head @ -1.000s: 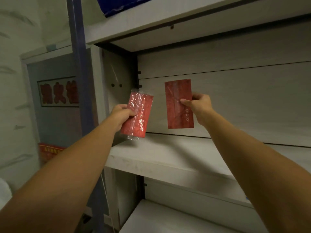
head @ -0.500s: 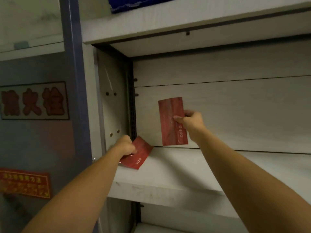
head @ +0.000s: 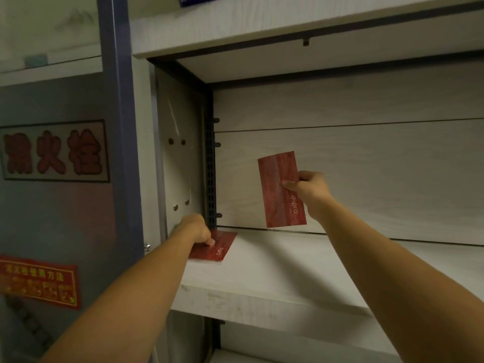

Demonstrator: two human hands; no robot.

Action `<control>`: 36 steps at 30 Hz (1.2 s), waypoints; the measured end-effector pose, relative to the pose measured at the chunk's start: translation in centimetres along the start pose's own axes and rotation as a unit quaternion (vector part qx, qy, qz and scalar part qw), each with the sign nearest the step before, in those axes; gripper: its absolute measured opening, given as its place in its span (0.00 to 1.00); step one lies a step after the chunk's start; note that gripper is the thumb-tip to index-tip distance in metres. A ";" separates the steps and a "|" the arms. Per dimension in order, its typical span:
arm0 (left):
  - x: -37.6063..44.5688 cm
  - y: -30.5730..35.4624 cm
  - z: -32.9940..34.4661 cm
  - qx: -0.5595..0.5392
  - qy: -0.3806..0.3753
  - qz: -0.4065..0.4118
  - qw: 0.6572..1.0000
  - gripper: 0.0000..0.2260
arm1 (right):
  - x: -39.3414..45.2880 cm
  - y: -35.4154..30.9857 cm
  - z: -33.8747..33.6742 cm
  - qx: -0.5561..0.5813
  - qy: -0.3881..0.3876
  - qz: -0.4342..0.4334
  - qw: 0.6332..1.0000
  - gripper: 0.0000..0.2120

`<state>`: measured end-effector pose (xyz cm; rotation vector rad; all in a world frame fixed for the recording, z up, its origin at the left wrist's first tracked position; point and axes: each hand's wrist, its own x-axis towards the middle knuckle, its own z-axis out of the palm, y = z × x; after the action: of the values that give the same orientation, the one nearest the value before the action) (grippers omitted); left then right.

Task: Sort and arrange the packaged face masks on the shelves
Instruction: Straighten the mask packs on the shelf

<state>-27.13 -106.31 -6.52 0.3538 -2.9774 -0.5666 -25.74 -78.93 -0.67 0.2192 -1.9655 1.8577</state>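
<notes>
The left hand [head: 199, 230], which a second ago held its flat red plastic-wrapped mask packet [head: 214, 246] up in the air, has brought it down to the left end of the pale wooden shelf board [head: 275, 273], low and left of the frame's centre. The packet now lies flat there, with the fingers curled onto its near edge. That first packet looks as good as placed. The right hand [head: 309, 191] pinches a second flat red mask packet [head: 281, 189] upright, just above the board's back edge near the pale back panel [head: 366, 174]; it seems next to go down. Around them stand the grey perforated upright [head: 210, 166], the upper shelf [head: 262, 24], a red-lettered sign [head: 53, 151] at left and a red notice [head: 39, 281] at lower left. Nothing blocks the open board to the right.
</notes>
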 end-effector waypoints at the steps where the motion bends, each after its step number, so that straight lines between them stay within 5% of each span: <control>1: 0.2 0.0 0.0 0.006 0.001 0.001 1.000 0.28 | 0.2 0.1 0.0 0.002 0.000 0.001 1.000 0.08; 16: 1.3 -0.6 -0.3 -0.022 -0.028 0.010 0.999 0.28 | 0.9 0.2 0.4 -0.009 0.014 0.012 1.000 0.12; 24: 0.5 -0.4 -6.2 0.004 0.099 0.071 0.993 0.15 | 1.6 1.7 4.8 0.018 0.001 0.087 0.996 0.16; 31: -0.9 0.3 -10.3 0.048 0.187 0.142 0.971 0.11 | 0.4 4.3 11.2 0.025 -0.052 0.187 0.981 0.10; 36: -1.3 -0.3 -10.6 0.098 0.181 0.171 0.964 0.13 | 0.6 7.1 14.6 -0.033 -0.106 0.226 0.968 0.23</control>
<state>-24.43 -109.97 3.16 -0.0462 -2.6525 -0.1498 -31.96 -92.47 -7.10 -0.0622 -2.3760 2.1098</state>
